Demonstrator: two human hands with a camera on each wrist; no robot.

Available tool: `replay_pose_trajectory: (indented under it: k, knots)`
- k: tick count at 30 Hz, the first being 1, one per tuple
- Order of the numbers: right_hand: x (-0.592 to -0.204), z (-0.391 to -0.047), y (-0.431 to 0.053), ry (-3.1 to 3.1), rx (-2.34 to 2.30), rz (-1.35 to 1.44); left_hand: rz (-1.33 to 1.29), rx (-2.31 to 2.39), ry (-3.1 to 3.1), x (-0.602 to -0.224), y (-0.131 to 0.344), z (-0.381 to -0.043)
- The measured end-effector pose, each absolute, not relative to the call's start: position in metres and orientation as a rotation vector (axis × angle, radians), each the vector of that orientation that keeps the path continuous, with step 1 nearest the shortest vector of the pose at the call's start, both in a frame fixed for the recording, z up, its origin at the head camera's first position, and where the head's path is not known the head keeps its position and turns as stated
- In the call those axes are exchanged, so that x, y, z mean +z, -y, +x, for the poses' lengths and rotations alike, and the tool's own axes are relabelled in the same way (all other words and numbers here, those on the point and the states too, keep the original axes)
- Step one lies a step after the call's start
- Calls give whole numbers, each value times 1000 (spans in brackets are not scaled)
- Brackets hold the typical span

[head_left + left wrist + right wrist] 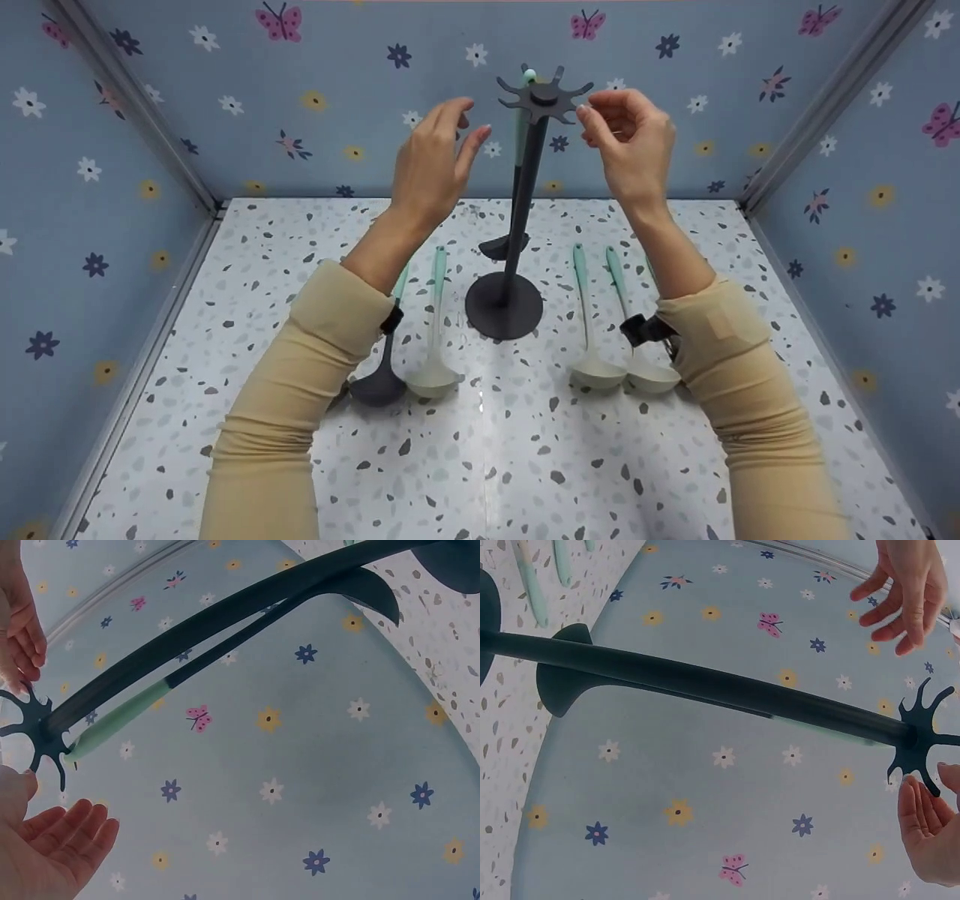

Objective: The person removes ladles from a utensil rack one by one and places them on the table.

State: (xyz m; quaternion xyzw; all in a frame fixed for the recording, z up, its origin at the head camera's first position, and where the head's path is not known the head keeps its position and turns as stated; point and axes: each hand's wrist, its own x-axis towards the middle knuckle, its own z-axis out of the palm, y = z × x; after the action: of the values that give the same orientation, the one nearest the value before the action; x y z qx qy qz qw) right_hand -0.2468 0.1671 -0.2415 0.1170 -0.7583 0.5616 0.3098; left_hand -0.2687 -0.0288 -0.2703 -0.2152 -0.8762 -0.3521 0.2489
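A dark utensil stand [529, 187] rises from a round base, with a star of curved hooks at its top. From a rear hook hangs a black ladle [360, 589] with a mint handle [124, 720]. My right hand [634, 146] is at the hooks' right side, thumb and fingertips pinching one hook's end. To the left of the hooks, my left hand [435, 157] is raised with relaxed fingers, apart from the stand and holding nothing. In the right wrist view, the hook end shows between the right hand's fingers [915, 810] and thumb.
A black ladle [379, 386] and a cream ladle [433, 377] lie left of the base. Two more cream ladles, a nearer one [598, 371] and another [652, 375], lie to its right; the right forearm partly covers another handle. Patterned walls [345, 90] enclose the speckled table [495, 450].
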Motion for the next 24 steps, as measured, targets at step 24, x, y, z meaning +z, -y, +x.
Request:
replay_pose_trajectory:
  k: [24]
  knots:
    - [-259,-270,-171,2086,1371,274,-621,-806,2452,-244,4,-278]
